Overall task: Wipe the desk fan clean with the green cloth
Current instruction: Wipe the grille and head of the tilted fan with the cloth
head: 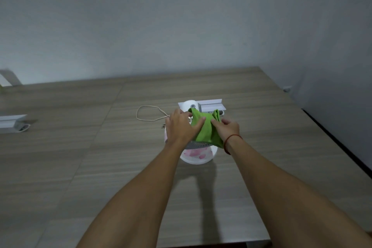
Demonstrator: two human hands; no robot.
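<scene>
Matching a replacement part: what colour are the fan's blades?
Pink blades, seen through the grille in the head view.

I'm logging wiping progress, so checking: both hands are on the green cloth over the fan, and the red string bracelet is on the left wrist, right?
Not quite. The head view shows the red string bracelet on the right wrist, not the left. The rest holds: the left hand and right hand are both on the green cloth draped over the fan.

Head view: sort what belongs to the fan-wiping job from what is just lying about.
Job: desk fan; green cloth; left hand; right hand; fan's cord.

Lying about: white box behind fan; white fixture at left edge; wall socket.
</scene>
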